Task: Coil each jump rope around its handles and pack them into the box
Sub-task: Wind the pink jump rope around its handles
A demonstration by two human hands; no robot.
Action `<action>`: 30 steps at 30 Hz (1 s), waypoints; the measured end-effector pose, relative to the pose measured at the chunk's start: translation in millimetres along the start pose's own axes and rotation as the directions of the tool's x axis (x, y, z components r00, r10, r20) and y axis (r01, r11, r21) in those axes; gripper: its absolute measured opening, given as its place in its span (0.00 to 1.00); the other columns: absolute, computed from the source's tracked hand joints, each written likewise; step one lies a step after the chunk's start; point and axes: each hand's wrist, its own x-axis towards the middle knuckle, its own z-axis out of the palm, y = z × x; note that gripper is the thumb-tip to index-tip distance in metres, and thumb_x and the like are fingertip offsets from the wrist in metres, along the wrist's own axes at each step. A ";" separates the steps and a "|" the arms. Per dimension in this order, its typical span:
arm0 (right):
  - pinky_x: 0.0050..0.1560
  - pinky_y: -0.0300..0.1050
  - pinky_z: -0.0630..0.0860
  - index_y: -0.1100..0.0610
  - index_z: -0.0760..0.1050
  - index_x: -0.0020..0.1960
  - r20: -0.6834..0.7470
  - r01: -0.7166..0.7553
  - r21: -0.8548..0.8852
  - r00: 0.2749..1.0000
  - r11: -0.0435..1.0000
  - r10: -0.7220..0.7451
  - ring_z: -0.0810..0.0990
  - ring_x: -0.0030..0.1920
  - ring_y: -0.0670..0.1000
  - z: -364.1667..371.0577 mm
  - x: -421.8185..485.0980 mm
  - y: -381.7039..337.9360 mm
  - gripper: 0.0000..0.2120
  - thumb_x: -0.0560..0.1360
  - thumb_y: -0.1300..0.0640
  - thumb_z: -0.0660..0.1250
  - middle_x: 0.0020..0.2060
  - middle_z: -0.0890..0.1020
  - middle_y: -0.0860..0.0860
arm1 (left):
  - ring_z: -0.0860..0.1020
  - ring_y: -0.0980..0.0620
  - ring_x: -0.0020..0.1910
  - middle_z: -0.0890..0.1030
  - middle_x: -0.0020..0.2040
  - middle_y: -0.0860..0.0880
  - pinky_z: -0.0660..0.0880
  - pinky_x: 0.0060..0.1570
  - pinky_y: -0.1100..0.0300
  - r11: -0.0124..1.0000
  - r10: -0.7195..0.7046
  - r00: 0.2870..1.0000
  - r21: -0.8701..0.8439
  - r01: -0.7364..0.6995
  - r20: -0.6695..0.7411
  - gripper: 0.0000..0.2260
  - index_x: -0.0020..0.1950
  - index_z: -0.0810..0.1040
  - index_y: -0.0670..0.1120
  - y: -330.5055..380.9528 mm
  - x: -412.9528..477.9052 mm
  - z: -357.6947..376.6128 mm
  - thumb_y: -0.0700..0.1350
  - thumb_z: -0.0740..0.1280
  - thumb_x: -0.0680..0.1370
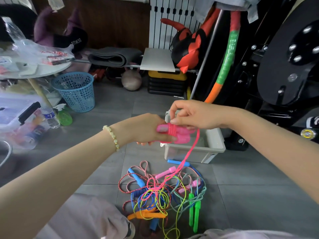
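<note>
My left hand (146, 130) grips a pair of pink jump-rope handles (174, 133) held together above the floor, with several turns of pink cord wrapped round them. My right hand (193, 114) pinches that pink cord (191, 150) just above the handles. The loose cord runs down into a tangled pile of jump ropes (165, 192) on the floor, with blue, pink, green and orange handles. Behind the handles stands a pale grey box (214, 144); the handles hide part of its inside.
A blue mesh basket (76, 90) and a water bottle (51, 117) stand at the left beside a clear storage bin (15, 118). Black exercise equipment (276, 66) and a striped hoop (226, 62) rise at the right. My knees are at the frame's bottom.
</note>
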 end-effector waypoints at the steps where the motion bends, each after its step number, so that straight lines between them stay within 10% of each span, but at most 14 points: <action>1: 0.30 0.40 0.63 0.59 0.70 0.48 -0.031 0.025 -0.038 0.999 0.999 -0.026 0.65 0.28 0.49 1.2 1.8 -0.2 0.06 0.78 0.56 0.63 0.27 0.72 0.53 | 0.71 0.53 0.20 0.75 0.28 0.48 0.67 0.21 0.68 1.000 -0.001 1.000 0.009 0.001 -0.006 0.16 0.38 0.79 0.49 1.1 0.5 -1.3 0.60 0.66 0.75; 7: 0.31 0.35 0.61 0.51 0.72 0.38 -0.128 0.147 -0.357 0.971 0.923 -0.204 0.67 0.28 0.43 -2.1 3.2 0.2 0.10 0.73 0.47 0.68 0.23 0.71 0.44 | 0.69 0.55 0.19 0.74 0.27 0.49 0.68 0.21 0.67 1.000 0.016 1.000 0.014 -0.016 -0.015 0.17 0.37 0.79 0.50 2.7 -3.7 -6.6 0.61 0.64 0.76; 12: 0.38 0.30 0.70 0.59 0.77 0.39 0.025 0.142 -0.067 0.990 0.988 -0.140 0.76 0.35 0.41 -8.2 -3.2 -3.3 0.08 0.68 0.57 0.75 0.34 0.82 0.50 | 0.71 0.50 0.24 0.74 0.27 0.48 0.68 0.22 0.65 0.997 0.066 0.997 -0.032 -0.064 0.041 0.17 0.40 0.80 0.48 -0.6 -12.3 -7.6 0.61 0.66 0.75; 19: 0.31 0.35 0.65 0.54 0.73 0.32 0.167 -0.014 0.270 0.985 0.963 -0.032 0.67 0.29 0.45 10.1 0.0 5.2 0.18 0.68 0.40 0.68 0.28 0.71 0.49 | 0.69 0.56 0.20 0.73 0.24 0.52 0.67 0.24 0.68 0.972 0.220 0.974 -0.095 -0.214 0.053 0.14 0.33 0.73 0.51 12.1 -22.5 2.7 0.56 0.66 0.76; 27: 0.46 0.41 0.79 0.50 0.84 0.47 -0.054 0.072 0.852 0.997 0.518 -0.048 0.83 0.47 0.48 35.2 -8.7 22.4 0.27 0.71 0.36 0.50 0.47 0.84 0.51 | 0.68 0.54 0.18 0.73 0.23 0.51 0.66 0.20 0.64 0.907 0.168 0.985 -0.388 -0.166 -0.029 0.17 0.32 0.72 0.48 -0.9 -24.5 -4.1 0.60 0.60 0.72; 30: 0.57 0.45 0.77 0.51 0.81 0.55 -0.154 0.173 0.852 0.985 0.494 -0.081 0.80 0.56 0.50 48.3 -6.7 26.0 0.31 0.67 0.30 0.59 0.55 0.82 0.51 | 0.69 0.55 0.18 0.74 0.23 0.51 0.66 0.19 0.65 0.897 0.126 0.990 -0.420 -0.139 -0.058 0.19 0.35 0.73 0.45 -8.6 -20.8 -4.6 0.60 0.60 0.71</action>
